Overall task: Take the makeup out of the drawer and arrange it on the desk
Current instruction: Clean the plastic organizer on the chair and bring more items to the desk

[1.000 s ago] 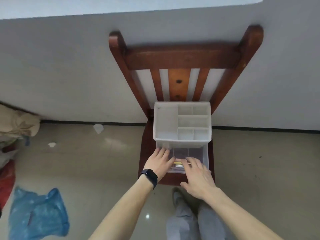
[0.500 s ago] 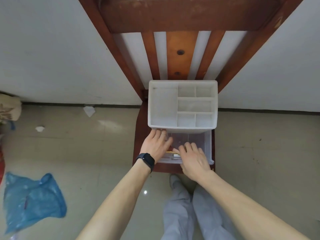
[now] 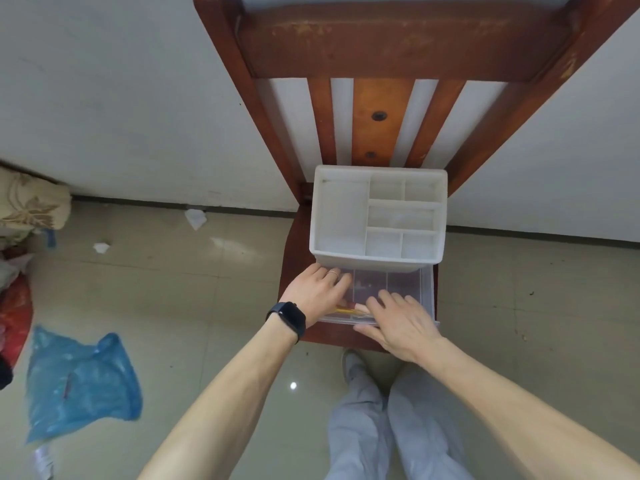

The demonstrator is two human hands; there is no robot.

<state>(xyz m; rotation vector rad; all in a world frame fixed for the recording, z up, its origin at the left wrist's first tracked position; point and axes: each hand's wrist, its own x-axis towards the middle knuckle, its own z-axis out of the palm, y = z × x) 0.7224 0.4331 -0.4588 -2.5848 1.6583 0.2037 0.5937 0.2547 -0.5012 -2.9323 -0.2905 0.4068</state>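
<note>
The 2 arms reach forward and down. The left hand [image 3: 317, 292] lies palm down, fingers forward, its grip unclear. The right hand [image 3: 401, 322] lies palm down, fingers spread.

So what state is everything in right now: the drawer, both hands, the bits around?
drawer: pulled out, open
organizer: upright on the chair seat
left hand: reaching into the drawer, grip hidden
right hand: fingers spread, over the drawer's front
yellow item: lying in the drawer between the hands
blue bag: crumpled on the floor
</note>
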